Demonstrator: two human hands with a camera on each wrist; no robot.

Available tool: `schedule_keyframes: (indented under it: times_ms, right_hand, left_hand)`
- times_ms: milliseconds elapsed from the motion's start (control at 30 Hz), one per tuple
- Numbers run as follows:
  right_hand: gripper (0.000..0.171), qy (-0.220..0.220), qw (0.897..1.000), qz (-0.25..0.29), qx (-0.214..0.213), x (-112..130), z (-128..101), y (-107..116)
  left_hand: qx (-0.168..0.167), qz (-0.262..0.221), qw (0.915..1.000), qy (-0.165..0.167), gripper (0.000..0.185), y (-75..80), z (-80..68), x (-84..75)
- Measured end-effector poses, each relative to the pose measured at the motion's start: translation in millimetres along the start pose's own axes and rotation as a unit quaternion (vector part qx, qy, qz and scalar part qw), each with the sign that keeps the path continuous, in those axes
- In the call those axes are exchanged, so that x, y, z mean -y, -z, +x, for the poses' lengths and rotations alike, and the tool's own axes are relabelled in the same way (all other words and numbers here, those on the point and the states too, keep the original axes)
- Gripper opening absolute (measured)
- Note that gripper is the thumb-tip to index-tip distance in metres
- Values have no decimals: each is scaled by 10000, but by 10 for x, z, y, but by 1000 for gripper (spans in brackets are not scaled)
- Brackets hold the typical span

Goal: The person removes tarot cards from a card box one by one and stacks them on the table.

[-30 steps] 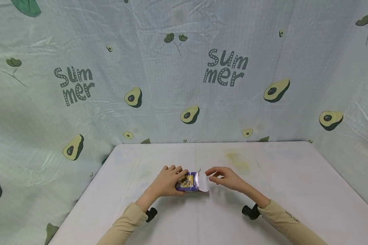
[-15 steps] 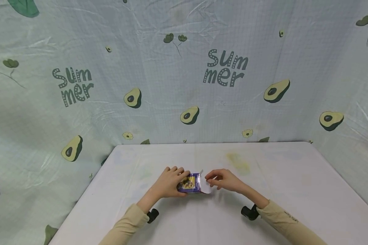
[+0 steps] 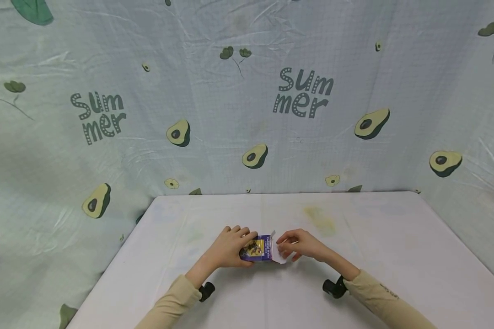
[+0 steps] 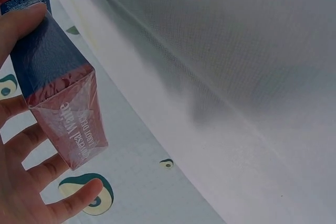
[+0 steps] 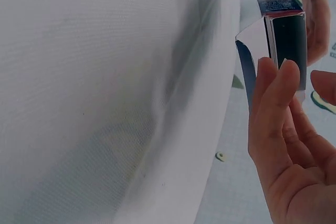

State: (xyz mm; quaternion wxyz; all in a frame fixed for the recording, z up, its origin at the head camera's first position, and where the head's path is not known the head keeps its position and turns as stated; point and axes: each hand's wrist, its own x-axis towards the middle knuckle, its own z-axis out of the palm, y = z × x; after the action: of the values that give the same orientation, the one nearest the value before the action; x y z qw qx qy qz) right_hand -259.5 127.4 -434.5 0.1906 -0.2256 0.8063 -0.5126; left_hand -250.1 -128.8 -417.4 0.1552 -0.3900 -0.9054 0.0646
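A purple tarot deck box (image 3: 256, 248) with a yellow picture panel is held just above the table in my left hand (image 3: 228, 249). In the left wrist view, the left thumb presses one side of the wrapped box (image 4: 52, 59), and several fingers spread below it. The box's right end is open, with a white flap (image 3: 277, 257) standing out. My right hand (image 3: 302, 244) is at that end, fingertips at the flap and opening. In the right wrist view, a dark surface (image 5: 289, 38) shows inside the opening, and the right thumb stands apart from the fingers.
The table (image 3: 354, 228) has a white cover with a yellowish stain behind the right hand. A hanging sheet (image 3: 214, 100) printed with avocados and lettering encloses the back and sides. Each wrist wears a small black camera (image 3: 334, 288).
The box and left hand have shifted slightly right and nearer. The right hand has dipped slightly, and its fingers have come closer to the flap, now covering part of it.
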Motion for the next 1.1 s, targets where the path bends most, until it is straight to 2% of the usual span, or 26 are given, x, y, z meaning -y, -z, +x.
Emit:
schedule_keyframes:
  times_ms: [200, 500, 767, 1100]
  right_hand:
    - [34, -25, 9992, 307, 262, -28, 11, -9]
    - [37, -135, 9977, 544, 372, -16, 20, -29]
    - [30, -374, 9963, 736, 232, -19, 57, -85]
    - [28, -686, 9959, 582, -22, -29, 107, -140]
  left_hand:
    - [-13, -130, 9999, 23, 74, -10, -5, -6]
    - [-68, -187, 9998, 2, 74, 5, 3, -1]
    - [-84, -287, 9995, -40, 74, 8, -6, -5]
    - [-105, -499, 9987, -94, 74, 45, -1, -14]
